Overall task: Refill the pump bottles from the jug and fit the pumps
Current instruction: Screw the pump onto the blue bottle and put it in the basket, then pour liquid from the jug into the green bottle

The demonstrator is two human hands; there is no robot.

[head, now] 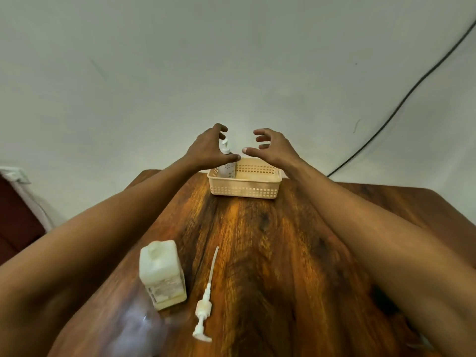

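Nearest the near edge of table (296, 253): blurred clear bottle (136, 328), left of centre, outline too smeared to tell its neck or fill.
Just beyond it, touching or almost touching: jug (161, 274), squarish, translucent white, upright, pale yellowish liquid low inside; label on the front face, printing too small to read, no brand legible.
Just right of jug, apart from it: loose pump (204, 309), white, lying flat on the bare wood, head toward the near edge, dip tube (213, 266) running toward the far edge.
Middle of table: bare dark-grained wood.
At the far edge, centred: basket (244, 189), beige, perforated walls, rectangular, open top.
Inside basket, far left corner: pump bottle (227, 164), small, upright, white pump fitted, faint floral pattern on the body, no readable writing.
Above basket: left hand (208, 148), fingers curled and spread apart, empty, thumb lying across the front of the pump bottle and partly hiding it; contact cannot be told.
Beside it, over the basket's far right part: right hand (273, 148), fingers curled and spread, empty, apart from bottle and basket.
Behind table: plain pale wall (231, 60); black cable (401, 99) slanting down it toward the far right corner.
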